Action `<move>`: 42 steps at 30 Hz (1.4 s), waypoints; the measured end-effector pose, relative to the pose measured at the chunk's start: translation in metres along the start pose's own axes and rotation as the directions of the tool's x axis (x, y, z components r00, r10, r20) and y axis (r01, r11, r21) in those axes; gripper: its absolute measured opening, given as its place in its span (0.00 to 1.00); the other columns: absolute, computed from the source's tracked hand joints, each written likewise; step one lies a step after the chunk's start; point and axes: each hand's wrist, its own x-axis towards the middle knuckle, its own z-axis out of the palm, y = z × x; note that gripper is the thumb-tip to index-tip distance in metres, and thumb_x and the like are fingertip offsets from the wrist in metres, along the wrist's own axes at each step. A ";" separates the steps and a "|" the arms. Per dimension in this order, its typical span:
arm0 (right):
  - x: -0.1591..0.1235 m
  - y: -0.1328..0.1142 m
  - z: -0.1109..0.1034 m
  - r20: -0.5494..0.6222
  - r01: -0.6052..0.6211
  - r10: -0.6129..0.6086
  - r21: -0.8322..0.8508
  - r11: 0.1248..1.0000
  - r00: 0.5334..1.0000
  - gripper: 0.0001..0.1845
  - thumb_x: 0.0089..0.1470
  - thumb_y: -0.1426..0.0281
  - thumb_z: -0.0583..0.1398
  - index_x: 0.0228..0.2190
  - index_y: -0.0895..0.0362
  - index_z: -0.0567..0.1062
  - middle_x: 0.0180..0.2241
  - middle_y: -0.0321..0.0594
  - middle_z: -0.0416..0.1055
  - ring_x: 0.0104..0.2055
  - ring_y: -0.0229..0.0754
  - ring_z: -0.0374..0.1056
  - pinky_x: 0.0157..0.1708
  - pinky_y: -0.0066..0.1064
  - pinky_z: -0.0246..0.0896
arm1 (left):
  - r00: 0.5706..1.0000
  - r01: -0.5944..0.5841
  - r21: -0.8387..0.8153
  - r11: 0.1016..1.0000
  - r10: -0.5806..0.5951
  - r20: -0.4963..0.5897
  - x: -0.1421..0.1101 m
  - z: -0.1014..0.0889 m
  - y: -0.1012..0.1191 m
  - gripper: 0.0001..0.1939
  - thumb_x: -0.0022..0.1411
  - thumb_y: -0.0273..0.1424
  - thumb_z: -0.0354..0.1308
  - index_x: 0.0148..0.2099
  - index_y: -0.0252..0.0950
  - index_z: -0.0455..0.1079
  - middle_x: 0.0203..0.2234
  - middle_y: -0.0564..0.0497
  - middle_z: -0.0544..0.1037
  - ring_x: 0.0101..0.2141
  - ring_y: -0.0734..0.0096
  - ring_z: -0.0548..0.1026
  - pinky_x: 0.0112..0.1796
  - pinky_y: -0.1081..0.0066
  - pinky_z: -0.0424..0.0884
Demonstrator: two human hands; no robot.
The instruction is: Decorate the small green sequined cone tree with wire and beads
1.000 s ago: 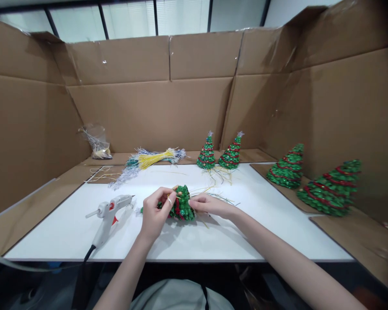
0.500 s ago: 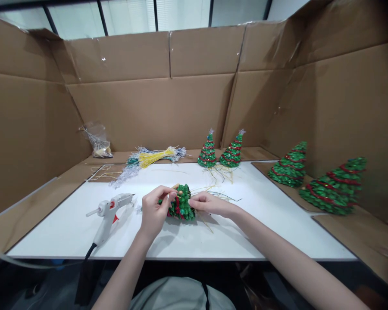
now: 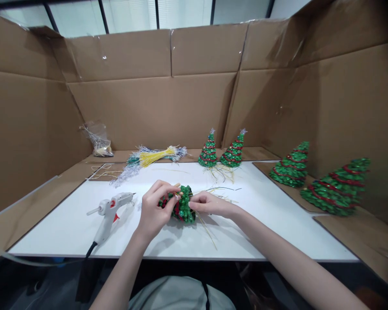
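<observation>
Lap [image 3: 179, 297]: pale grey-green cloth with a dark cord, below the near edge of the white tabletop [image 3: 245, 241].
Glue gun [image 3: 105, 226]: white with a red trigger, lying toward the near left corner, nozzle turned to the right, its dark cable [image 3: 89, 250] dropping over the near edge.
Left hand [image 3: 154, 209]: bent over the green tree [image 3: 186, 211], thumb and forefinger tips drawn together beside small gold beads; whether they pinch anything, I cannot tell.
Right hand [image 3: 211, 203]: thumb and curled fingers grasping the tree at its base.
Tree position: on its side near the middle of the tabletop, between the hands, base toward the right edge, red garland around it.
Thin strands [image 3: 208, 232]: yellowish, fanning from the base toward the near edge; others, some dark, reach past the right hand.
Side trees [image 3: 339, 187]: 2, garlanded in red, leaning on cardboard along the right edge.
Stem bundle [image 3: 157, 157]: yellow, white and green, at the far edge.
Star-topped trees [image 3: 208, 151]: 2, upright side by side at the far edge.
Clear bag [image 3: 101, 144]: beyond the far left corner, before the cardboard wall [image 3: 132, 107].
</observation>
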 end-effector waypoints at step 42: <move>0.004 0.016 0.002 -0.131 0.080 -0.068 0.089 0.993 0.989 0.22 0.50 0.53 0.61 0.25 0.62 0.69 0.17 0.27 0.49 0.20 0.29 0.43 0.21 0.26 0.39 | 0.998 0.070 0.012 0.997 -0.070 0.004 -0.003 0.006 -0.003 0.03 0.60 0.28 0.57 0.34 0.36 0.71 0.25 0.53 0.75 0.22 0.77 0.68 0.27 0.75 0.65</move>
